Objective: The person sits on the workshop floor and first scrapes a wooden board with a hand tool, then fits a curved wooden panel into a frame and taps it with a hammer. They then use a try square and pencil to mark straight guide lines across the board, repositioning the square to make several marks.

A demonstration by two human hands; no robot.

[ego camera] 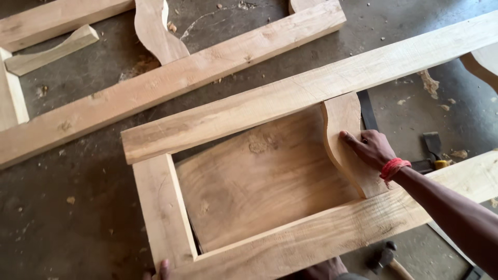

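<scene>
Head cam, looking down at the concrete floor [78, 207]: the right hand [371, 148] is flat and unclenched, fingers spread on the curved wooden piece [345, 140], not gripping it. That piece sits upright between the two long rails of the wooden frame [233, 116], which lies on the floor over a flat board [259, 181]. Left hand [164, 269] only shows fingertips at the frame's bottom corner, can't tell its grip. A hammer [384, 257] lies near the lower rail.
</scene>
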